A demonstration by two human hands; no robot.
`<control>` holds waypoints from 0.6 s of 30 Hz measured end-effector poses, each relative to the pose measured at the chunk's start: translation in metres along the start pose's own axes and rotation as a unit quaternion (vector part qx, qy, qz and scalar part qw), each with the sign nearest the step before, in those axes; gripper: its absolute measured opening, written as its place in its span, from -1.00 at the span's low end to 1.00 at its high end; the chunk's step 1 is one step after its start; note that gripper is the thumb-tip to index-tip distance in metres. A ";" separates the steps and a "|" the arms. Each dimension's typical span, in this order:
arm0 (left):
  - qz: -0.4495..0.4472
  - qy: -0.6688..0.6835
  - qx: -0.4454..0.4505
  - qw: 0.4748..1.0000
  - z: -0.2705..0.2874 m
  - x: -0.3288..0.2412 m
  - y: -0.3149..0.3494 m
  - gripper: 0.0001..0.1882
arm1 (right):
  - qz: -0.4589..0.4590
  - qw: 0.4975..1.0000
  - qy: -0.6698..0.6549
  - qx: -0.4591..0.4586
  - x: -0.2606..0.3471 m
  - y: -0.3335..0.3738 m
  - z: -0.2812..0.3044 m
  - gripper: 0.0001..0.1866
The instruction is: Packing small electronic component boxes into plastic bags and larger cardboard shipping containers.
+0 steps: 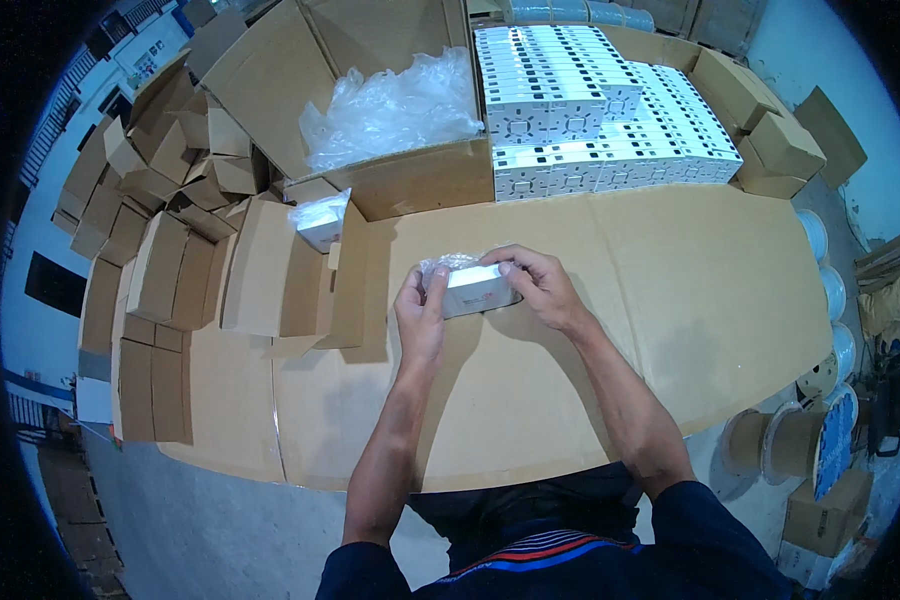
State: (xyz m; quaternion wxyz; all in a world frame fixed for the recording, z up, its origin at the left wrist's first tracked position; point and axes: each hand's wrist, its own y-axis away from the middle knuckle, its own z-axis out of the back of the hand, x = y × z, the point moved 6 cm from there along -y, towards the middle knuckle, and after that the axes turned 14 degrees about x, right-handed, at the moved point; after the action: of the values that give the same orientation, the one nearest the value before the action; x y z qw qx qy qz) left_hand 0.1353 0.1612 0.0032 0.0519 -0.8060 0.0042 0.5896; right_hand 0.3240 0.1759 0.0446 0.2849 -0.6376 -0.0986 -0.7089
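Observation:
A small white box (478,291) is held in front of me above the cardboard-covered table, partly wrapped in a clear plastic bag (454,262). My left hand (420,312) grips its left end, thumb on the near side. My right hand (540,287) pinches the right end, thumb and forefinger at the upper edge. To the left of my hands stands an open brown carton (347,290) with its flaps spread. Another white box (320,222) in clear plastic lies at its far end.
A large carton (420,180) of clear plastic bags (395,108) stands at the back. Stacks of white boxes (610,130) fill the back right. Several empty brown cartons (170,270) are piled at the left. Cable spools (840,440) stand beyond the table's (710,270) right edge.

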 end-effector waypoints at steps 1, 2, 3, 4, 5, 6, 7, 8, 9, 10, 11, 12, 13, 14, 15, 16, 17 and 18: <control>-0.025 -0.052 -0.010 0.998 0.005 -0.003 0.002 -0.66 | -0.035 0.999 -0.008 0.009 -0.003 0.000 -0.003 -0.77; -0.025 -0.051 -0.010 0.998 0.000 -0.006 0.002 -0.66 | -0.035 0.999 -0.007 0.009 -0.003 0.000 -0.004 -0.77; -0.091 -0.079 -0.034 0.992 -0.007 -0.021 0.006 -0.62 | -0.002 1.000 -0.004 -0.001 -0.001 0.001 -0.004 -0.75; -0.156 -0.107 -0.058 0.980 -0.012 -0.037 0.011 -0.57 | 0.031 0.999 -0.001 -0.010 0.002 0.001 -0.004 -0.73; -0.156 -0.107 -0.059 0.980 -0.010 -0.043 0.013 -0.57 | 0.031 0.999 0.000 -0.010 0.002 0.001 -0.005 -0.73; -0.248 -0.273 -0.033 0.929 -0.015 -0.064 0.021 -0.55 | 0.021 1.000 -0.021 -0.005 0.000 0.001 -0.006 -0.70; -0.329 -0.429 -0.005 0.841 -0.026 -0.077 0.030 -0.53 | 0.010 0.999 -0.042 -0.001 -0.002 0.002 -0.006 -0.68; -0.329 -0.429 -0.007 0.841 -0.024 -0.083 0.032 -0.53 | 0.010 0.999 -0.042 0.001 0.001 0.002 -0.007 -0.68; -0.326 -0.501 0.038 0.801 -0.031 -0.085 0.033 -0.55 | 0.012 1.000 -0.019 0.007 0.006 0.001 -0.008 -0.68; -0.319 -0.569 0.082 0.754 -0.039 -0.082 0.034 -0.56 | 0.012 1.000 0.006 0.013 0.009 0.001 -0.008 -0.68; -0.319 -0.570 0.081 0.753 -0.038 -0.082 0.033 -0.56 | 0.014 1.000 0.005 0.014 0.009 0.001 -0.008 -0.68; -0.303 -0.561 0.088 0.766 -0.036 -0.077 0.028 -0.60 | 0.019 1.000 0.015 0.014 0.008 0.000 -0.007 -0.67; -0.286 -0.551 0.096 0.778 -0.034 -0.074 0.024 -0.64 | 0.023 0.999 0.025 0.013 0.008 0.000 -0.007 -0.67; -0.286 -0.550 0.096 0.779 -0.032 -0.072 0.022 -0.64 | 0.023 0.999 0.026 0.013 0.006 0.000 -0.006 -0.67; -0.278 -0.536 0.104 0.790 -0.030 -0.070 0.020 -0.63 | 0.028 0.999 0.018 0.014 0.005 0.000 -0.006 -0.66; -0.269 -0.522 0.113 0.801 -0.029 -0.069 0.018 -0.62 | 0.034 0.999 0.011 0.015 0.004 0.000 -0.005 -0.66; -0.269 -0.522 0.112 0.801 -0.028 -0.067 0.018 -0.62 | 0.033 0.999 0.011 0.016 0.003 0.001 -0.005 -0.66; -0.239 -0.500 0.115 0.824 -0.026 -0.064 0.015 -0.63 | 0.019 1.000 -0.008 0.017 0.001 0.001 -0.005 -0.66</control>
State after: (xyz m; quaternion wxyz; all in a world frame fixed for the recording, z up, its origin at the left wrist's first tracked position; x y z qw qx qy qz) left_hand 0.1391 0.1407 0.0703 0.2787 -0.3646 -0.1476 0.8761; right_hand 0.3201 0.1722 0.0445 0.3089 -0.6398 -0.1007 -0.6965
